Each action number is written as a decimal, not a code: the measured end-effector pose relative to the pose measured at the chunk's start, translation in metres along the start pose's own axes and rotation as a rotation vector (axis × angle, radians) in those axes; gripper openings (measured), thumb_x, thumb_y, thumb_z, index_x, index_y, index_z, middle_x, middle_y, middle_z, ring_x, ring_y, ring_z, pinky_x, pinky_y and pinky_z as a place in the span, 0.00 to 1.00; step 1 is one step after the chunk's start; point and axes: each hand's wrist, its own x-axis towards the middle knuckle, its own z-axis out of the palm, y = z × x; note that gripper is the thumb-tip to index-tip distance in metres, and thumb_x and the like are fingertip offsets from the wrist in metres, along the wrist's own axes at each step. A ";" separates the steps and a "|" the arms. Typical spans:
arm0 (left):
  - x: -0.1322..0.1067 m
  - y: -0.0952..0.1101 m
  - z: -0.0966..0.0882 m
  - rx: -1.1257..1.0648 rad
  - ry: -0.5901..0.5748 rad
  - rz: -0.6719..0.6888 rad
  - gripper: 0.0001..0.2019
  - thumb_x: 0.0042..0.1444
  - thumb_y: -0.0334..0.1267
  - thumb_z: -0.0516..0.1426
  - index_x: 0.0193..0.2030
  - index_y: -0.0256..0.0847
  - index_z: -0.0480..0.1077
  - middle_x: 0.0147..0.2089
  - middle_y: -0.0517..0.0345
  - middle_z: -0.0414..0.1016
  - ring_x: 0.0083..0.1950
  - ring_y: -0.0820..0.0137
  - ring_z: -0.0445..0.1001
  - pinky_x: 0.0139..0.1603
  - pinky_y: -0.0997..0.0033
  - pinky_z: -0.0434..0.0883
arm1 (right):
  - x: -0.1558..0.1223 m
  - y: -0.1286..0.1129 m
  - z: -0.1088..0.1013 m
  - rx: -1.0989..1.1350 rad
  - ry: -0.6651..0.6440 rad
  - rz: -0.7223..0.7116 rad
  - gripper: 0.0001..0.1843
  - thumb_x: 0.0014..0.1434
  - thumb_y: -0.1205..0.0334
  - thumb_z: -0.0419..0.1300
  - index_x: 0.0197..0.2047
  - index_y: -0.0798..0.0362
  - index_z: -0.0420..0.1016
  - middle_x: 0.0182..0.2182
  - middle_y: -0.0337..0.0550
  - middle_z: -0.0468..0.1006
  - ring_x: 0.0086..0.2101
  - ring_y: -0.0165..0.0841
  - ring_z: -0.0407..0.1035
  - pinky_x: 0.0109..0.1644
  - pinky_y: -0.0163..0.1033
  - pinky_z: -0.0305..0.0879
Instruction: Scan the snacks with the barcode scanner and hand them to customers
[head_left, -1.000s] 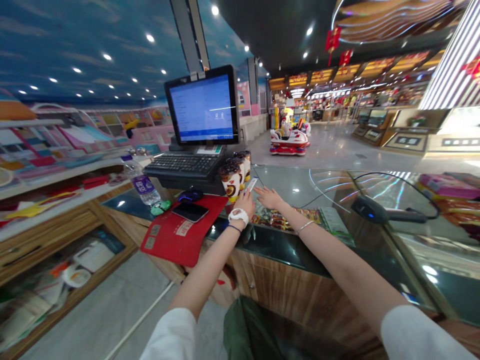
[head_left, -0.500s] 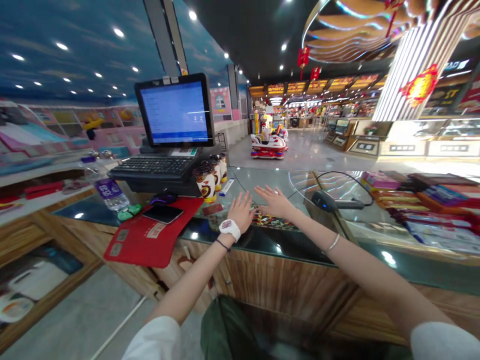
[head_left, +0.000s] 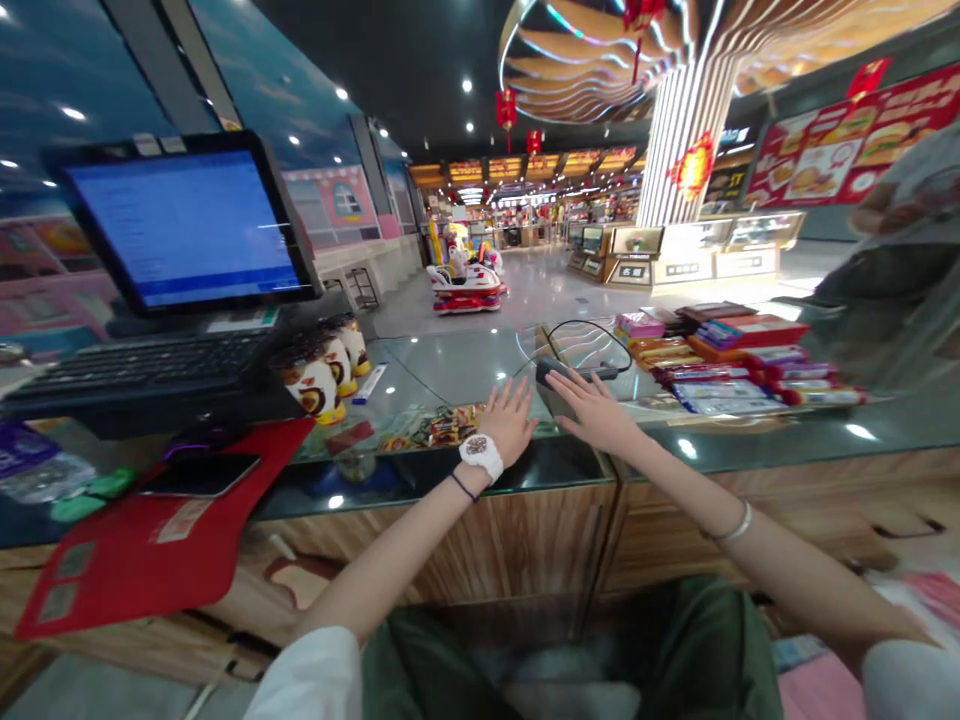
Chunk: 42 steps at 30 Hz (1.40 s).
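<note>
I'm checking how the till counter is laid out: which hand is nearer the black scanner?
Right. The right hand is at the near end of the scanner, touching it or almost touching it. The left hand is farther off, below and to the left of it.

POS monitor (head_left: 184, 225): screen lit blue, tilted back. Below it, a black keyboard (head_left: 142, 370). Right of the keyboard, three paper cups (head_left: 315, 385) in a row. Below the monitor, a red counter mat (head_left: 150, 540) with a black smartphone (head_left: 199, 474) lying on it; a dark mouse (head_left: 202, 438) just above the phone. Well right of the monitor: piled snack packets (head_left: 739, 365); beyond them, a blurred person (head_left: 892, 240) in grey and a red burger banner (head_left: 847, 145). Behind and right of the monitor, a red-and-white kiddie ride (head_left: 461, 290) on the mall floor.
</note>
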 end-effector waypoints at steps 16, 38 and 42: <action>0.095 0.143 0.016 -0.076 0.113 0.450 0.26 0.69 0.44 0.46 0.70 0.37 0.59 0.74 0.52 0.55 0.75 0.56 0.52 0.74 0.48 0.52 | -0.113 0.146 -0.031 -0.078 0.288 0.318 0.27 0.65 0.59 0.52 0.66 0.53 0.64 0.61 0.52 0.72 0.61 0.46 0.65 0.66 0.59 0.57; 0.177 0.202 0.049 -0.238 0.131 0.454 0.17 0.67 0.37 0.50 0.59 0.40 0.71 0.62 0.49 0.73 0.67 0.58 0.64 0.73 0.47 0.51 | -0.134 0.209 -0.017 0.055 0.372 0.644 0.31 0.54 0.66 0.58 0.62 0.56 0.67 0.55 0.56 0.76 0.55 0.47 0.70 0.62 0.57 0.64; 0.178 0.200 0.043 -0.227 0.148 0.470 0.13 0.65 0.36 0.53 0.52 0.40 0.74 0.52 0.49 0.79 0.59 0.61 0.72 0.71 0.51 0.57 | -0.133 0.209 -0.018 0.071 0.369 0.643 0.31 0.54 0.65 0.58 0.63 0.56 0.66 0.55 0.56 0.76 0.55 0.47 0.70 0.61 0.56 0.64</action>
